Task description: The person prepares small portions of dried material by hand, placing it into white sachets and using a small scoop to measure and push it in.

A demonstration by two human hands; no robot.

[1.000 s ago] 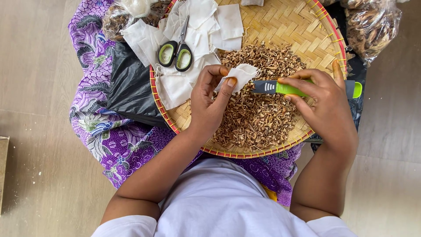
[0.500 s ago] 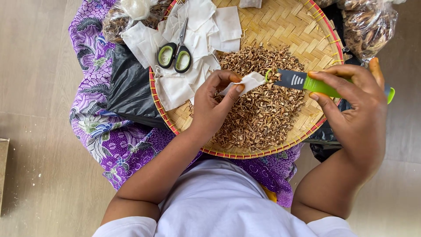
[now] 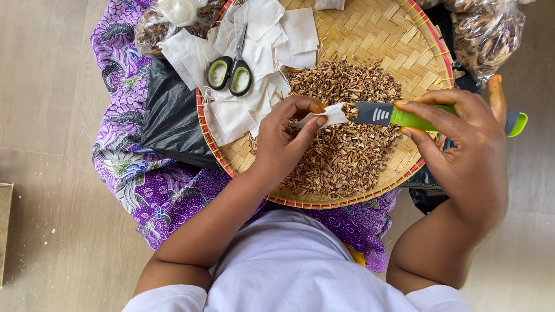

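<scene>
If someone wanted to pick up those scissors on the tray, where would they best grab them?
By the two green-lined black handle loops of the scissors, coming from above. They lie flat on the white cloth pieces, blades closed and pointing away, so the loops face the person.

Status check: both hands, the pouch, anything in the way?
Left hand pinches white pouch open. Right hand grips green scoop, tip at pouch mouth. Both over dried herbs on woven tray. Nothing blocking.
</scene>
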